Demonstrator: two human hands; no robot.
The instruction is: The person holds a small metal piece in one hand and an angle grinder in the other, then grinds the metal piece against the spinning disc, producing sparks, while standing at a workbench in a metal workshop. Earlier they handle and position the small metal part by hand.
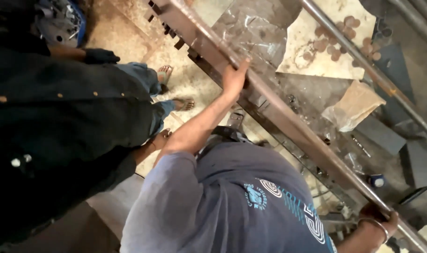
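Two hands on a long metal bar

The left hand [234, 78] is wrapped around the long metal bar [288, 122], the right hand [378, 220] grips its lower end; a crumpled bag [353, 107] lies just beyond the bar

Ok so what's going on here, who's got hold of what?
A person in a grey-blue shirt grips a long metal bar that runs slantwise across the view. One hand holds it partway along; the other hand, wearing a wrist bangle, holds it lower down. A second person in dark clothes stands alongside. Round metal discs lie on a sheet beyond.
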